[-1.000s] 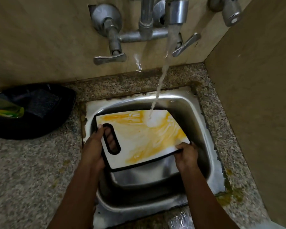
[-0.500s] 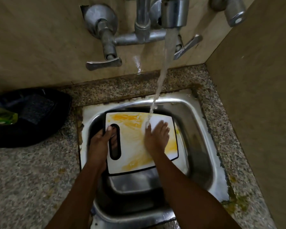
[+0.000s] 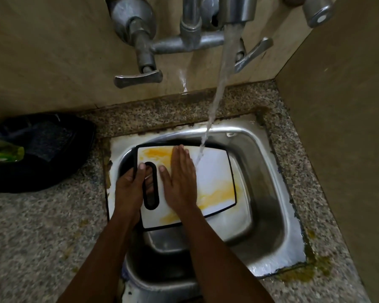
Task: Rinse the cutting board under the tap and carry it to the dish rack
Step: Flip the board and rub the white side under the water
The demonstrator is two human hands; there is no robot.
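Observation:
A white cutting board (image 3: 214, 178) with a black rim and yellow stains lies tilted over the steel sink (image 3: 269, 186). My left hand (image 3: 129, 186) grips its left edge, fingers through the handle slot. Flat on the board's middle rests my right hand (image 3: 179, 182), fingers together and pointing away from me. Water from the tap (image 3: 234, 12) falls in a stream (image 3: 219, 88) onto the board just right of my right hand. Yellow stain remains at the board's upper left and lower right.
A black bag (image 3: 37, 154) with a green item lies on the speckled granite counter (image 3: 31, 237) to the left. Tiled walls close in behind and on the right. Two lever handles (image 3: 138, 78) stick out from the wall above the sink.
My right hand left the board's lower right corner, went flat onto the surface and slid left toward the handle slot. The right half of the board looks cleaner.

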